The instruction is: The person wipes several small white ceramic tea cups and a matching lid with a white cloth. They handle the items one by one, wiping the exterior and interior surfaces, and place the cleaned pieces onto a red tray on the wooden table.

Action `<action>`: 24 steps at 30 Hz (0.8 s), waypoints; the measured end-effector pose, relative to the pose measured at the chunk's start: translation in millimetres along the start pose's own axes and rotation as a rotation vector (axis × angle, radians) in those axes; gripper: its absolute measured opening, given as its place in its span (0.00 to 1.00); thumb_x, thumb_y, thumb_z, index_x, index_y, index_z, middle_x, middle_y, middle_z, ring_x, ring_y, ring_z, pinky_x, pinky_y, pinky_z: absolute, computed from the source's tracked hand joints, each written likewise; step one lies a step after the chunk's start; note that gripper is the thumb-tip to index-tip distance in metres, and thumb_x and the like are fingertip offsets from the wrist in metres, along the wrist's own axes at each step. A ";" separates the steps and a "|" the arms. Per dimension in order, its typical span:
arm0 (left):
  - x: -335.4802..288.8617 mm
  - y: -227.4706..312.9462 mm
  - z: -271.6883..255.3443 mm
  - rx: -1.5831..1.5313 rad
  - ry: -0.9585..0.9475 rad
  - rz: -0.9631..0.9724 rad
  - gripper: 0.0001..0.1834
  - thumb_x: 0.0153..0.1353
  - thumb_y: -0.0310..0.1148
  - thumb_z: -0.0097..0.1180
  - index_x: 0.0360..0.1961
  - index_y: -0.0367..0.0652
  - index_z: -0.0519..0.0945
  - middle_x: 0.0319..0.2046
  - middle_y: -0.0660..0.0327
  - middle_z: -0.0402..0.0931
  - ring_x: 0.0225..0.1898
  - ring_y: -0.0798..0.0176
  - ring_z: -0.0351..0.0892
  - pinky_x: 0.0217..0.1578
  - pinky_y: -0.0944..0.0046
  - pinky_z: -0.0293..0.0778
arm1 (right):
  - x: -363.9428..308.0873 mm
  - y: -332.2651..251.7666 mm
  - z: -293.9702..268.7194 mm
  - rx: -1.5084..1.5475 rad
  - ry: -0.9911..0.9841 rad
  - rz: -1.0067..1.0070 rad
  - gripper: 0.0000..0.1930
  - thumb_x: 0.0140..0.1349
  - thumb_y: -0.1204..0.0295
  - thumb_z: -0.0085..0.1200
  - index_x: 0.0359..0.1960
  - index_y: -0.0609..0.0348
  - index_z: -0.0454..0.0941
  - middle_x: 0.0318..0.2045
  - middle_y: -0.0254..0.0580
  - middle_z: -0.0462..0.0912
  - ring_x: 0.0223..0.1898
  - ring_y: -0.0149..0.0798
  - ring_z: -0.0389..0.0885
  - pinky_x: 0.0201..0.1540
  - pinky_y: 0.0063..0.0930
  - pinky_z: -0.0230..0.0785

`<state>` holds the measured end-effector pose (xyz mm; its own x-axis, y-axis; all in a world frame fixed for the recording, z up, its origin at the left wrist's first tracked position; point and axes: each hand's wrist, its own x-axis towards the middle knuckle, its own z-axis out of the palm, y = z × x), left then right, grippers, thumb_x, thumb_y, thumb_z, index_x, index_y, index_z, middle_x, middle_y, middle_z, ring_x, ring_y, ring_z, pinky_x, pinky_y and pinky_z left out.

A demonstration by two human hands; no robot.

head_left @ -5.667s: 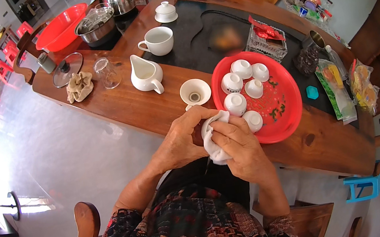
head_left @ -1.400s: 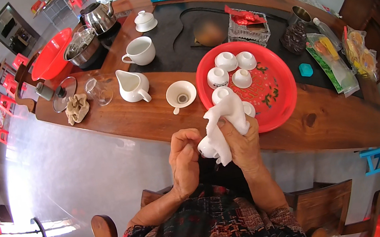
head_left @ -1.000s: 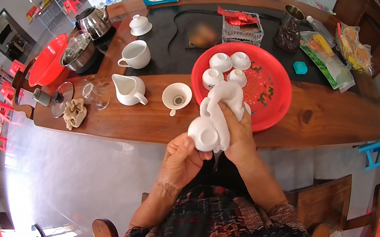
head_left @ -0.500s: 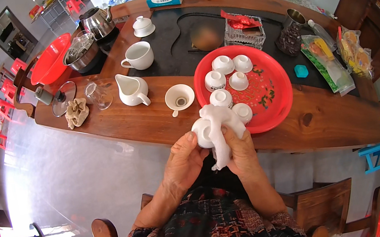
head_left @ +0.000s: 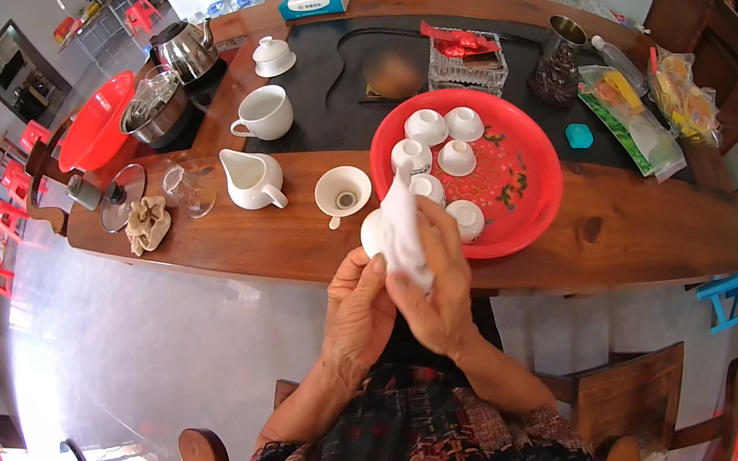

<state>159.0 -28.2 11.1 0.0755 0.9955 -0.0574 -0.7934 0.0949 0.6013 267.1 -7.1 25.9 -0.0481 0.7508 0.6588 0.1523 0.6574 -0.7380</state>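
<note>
In front of me, off the table's near edge, my left hand [head_left: 354,304] grips a small white teacup [head_left: 371,233] by its side. A white cloth [head_left: 403,236] is wrapped over the cup, and my right hand [head_left: 438,279] presses it there with closed fingers; the cloth hides most of the cup. Just beyond is a round red tray [head_left: 523,154] with a printed pattern. Several small white cups [head_left: 457,158] stand upside down on its left part. To the left of the tray sits a white tea strainer [head_left: 344,192].
A white pitcher [head_left: 252,177], a white mug [head_left: 265,112] and a lidded bowl [head_left: 273,56] stand farther left. Beyond them are a steel kettle [head_left: 184,50] and a red basin [head_left: 100,124]. Right of the tray lie a teal box [head_left: 578,135] and snack packages [head_left: 631,120].
My right hand has moved left and up around the cup, carrying the cloth over it. My left hand still holds the cup, nearly in the same place.
</note>
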 end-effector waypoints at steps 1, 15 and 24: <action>0.0 0.7 -0.2 -0.007 0.014 -0.012 0.08 0.65 0.32 0.48 0.42 0.41 0.74 0.40 0.61 0.77 0.42 0.68 0.76 0.44 0.65 0.75 | -4.7 -2.4 1.9 -0.004 -0.031 -0.063 0.24 0.55 0.71 0.54 0.54 0.69 0.68 0.59 0.60 0.60 0.57 0.57 0.62 0.57 0.43 0.57; -11.0 -0.2 -9.7 0.072 -0.190 -0.011 0.09 0.61 0.33 0.54 0.39 0.39 0.75 0.34 0.62 0.77 0.33 0.72 0.73 0.39 0.70 0.70 | 17.6 -12.8 -27.5 0.481 -0.034 0.520 0.13 0.64 0.70 0.48 0.46 0.65 0.73 0.36 0.40 0.79 0.32 0.29 0.77 0.34 0.23 0.71; 0.4 8.0 -8.7 -0.058 -0.179 -0.128 0.12 0.65 0.35 0.48 0.44 0.38 0.71 0.34 0.62 0.76 0.30 0.71 0.73 0.35 0.68 0.72 | -11.6 -3.3 -21.8 0.918 0.096 0.710 0.21 0.59 0.71 0.54 0.51 0.72 0.68 0.41 0.43 0.78 0.38 0.32 0.78 0.40 0.25 0.72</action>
<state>147.5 -27.0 9.0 0.2799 0.9599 0.0150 -0.8037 0.2258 0.5506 288.6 -19.5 23.9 -0.1580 0.9869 0.0338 -0.6587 -0.0798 -0.7482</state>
